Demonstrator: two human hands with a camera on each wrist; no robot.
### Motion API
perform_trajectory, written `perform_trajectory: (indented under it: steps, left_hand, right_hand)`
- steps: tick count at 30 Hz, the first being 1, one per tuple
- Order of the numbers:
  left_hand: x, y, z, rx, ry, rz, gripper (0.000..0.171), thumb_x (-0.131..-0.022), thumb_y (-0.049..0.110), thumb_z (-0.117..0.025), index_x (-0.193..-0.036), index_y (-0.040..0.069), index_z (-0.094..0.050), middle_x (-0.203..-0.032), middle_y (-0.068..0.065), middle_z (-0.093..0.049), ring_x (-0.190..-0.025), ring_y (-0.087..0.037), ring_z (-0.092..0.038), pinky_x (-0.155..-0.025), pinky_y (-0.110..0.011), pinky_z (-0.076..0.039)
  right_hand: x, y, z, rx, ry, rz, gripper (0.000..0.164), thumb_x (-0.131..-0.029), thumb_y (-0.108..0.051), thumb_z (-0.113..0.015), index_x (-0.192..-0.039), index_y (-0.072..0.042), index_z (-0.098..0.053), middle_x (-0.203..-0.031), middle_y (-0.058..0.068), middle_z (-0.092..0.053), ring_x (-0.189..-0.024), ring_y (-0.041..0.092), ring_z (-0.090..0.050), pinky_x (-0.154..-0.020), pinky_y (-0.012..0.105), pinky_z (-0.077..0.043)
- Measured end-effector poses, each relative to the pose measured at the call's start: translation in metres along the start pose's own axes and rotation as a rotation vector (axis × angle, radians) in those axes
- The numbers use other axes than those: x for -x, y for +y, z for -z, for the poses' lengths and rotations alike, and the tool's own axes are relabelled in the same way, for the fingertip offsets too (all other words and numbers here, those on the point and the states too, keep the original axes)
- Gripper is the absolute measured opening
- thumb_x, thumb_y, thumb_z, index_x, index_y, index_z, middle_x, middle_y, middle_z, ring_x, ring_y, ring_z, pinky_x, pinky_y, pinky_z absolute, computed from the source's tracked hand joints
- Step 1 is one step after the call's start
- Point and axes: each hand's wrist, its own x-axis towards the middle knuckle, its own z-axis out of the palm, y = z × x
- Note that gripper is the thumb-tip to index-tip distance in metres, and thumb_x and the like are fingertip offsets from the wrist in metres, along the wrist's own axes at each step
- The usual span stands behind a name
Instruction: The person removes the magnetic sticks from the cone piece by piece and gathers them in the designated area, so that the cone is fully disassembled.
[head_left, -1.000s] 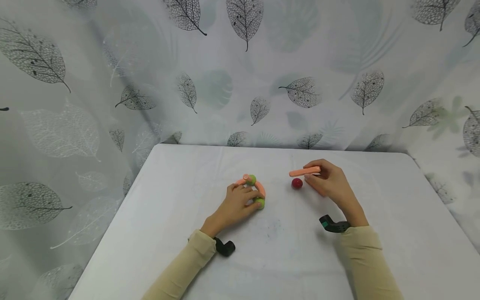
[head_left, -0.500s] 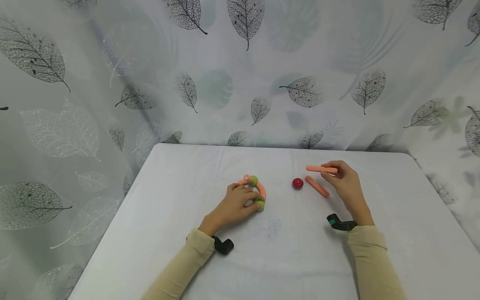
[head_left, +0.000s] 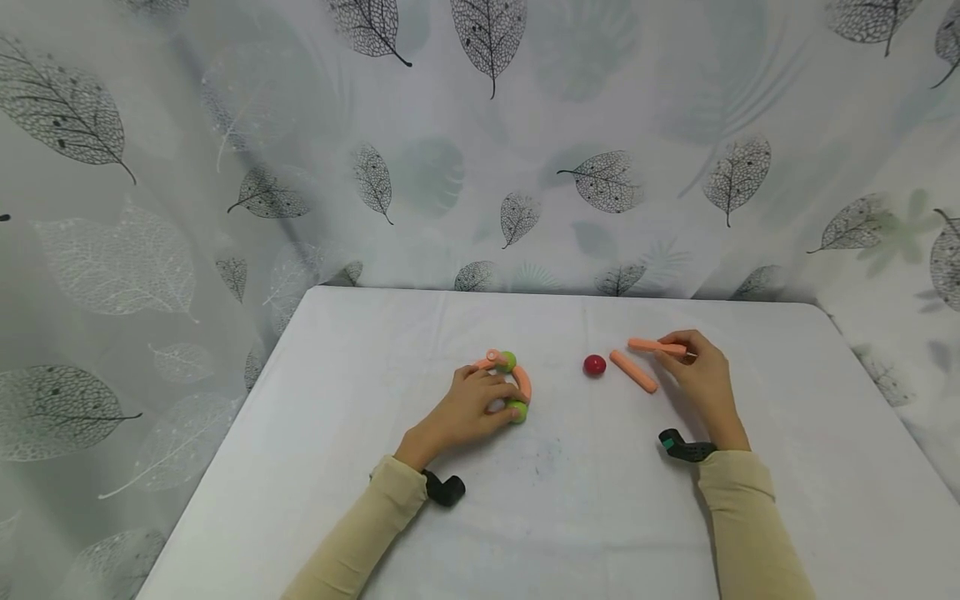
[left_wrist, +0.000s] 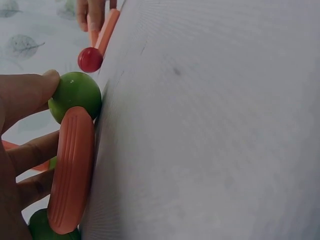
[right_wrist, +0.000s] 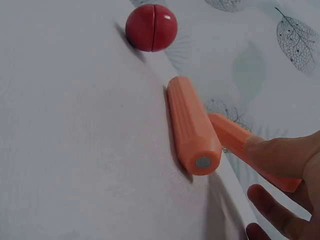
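Observation:
On the white table, my left hand (head_left: 465, 408) lies over a ring of curved orange rods (head_left: 524, 382) and green balls. Its thumb and index finger pinch the nearest green ball (left_wrist: 75, 95), which touches a ridged curved rod (left_wrist: 71, 170). A second green ball (head_left: 508, 361) shows at the ring's far side; the hand hides the left part. My right hand (head_left: 699, 375) pinches one end of a straight orange magnetic rod (head_left: 647, 344), held behind a similar loose rod (right_wrist: 192, 120). That loose rod has a silvery disc in its end and lies near a red ball (right_wrist: 151, 28).
A short orange piece (head_left: 492, 355) points up at the ring's far edge. The table's far edge (head_left: 555, 294) meets a leaf-patterned curtain (head_left: 420, 192). Black camera mounts (head_left: 684, 448) sit on both wrists.
My right hand has moved right with its orange rod, leaving the other straight rod on the table beside the red ball. The left hand stays on the ring almost unmoved.

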Motion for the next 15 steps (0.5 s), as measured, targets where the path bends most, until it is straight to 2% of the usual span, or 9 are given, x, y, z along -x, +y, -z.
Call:
perform_trajectory:
  steps: [6,12,15]
  left_hand:
    - [-0.001,-0.001,0.000,0.010,0.000,-0.003,0.016,-0.100,0.042,-0.068,-0.112,0.033,-0.074,-0.102,0.018,-0.071,-0.115,-0.012,-0.061,-0.117,-0.059,-0.031]
    - [-0.001,-0.001,0.001,0.016,-0.002,-0.011,0.016,-0.099,0.041,-0.069,-0.111,0.033,-0.076,-0.105,0.017,-0.073,-0.114,-0.012,-0.062,-0.117,-0.060,-0.030]
    - [0.000,-0.001,0.002,0.012,-0.004,-0.016,0.015,-0.099,0.042,-0.068,-0.109,0.035,-0.077,-0.101,0.019,-0.073,-0.110,-0.009,-0.063,-0.115,-0.062,-0.031]
  right_hand:
    - [-0.001,0.007,-0.005,0.060,-0.007,-0.041,0.038,-0.103,-0.036,-0.065,-0.128,-0.007,-0.063,-0.127,0.019,-0.065,-0.106,0.026,-0.052,-0.083,0.027,-0.041]
    - [-0.002,0.015,-0.009,0.101,-0.045,0.002,0.038,-0.104,-0.028,-0.064,-0.134,-0.004,-0.062,-0.130,0.024,-0.067,-0.112,0.035,-0.059,-0.089,0.042,-0.047]
    - [-0.002,0.017,-0.009,0.115,-0.059,0.022,0.039,-0.103,-0.027,-0.066,-0.134,-0.004,-0.063,-0.131,0.025,-0.067,-0.112,0.036,-0.062,-0.089,0.044,-0.048]
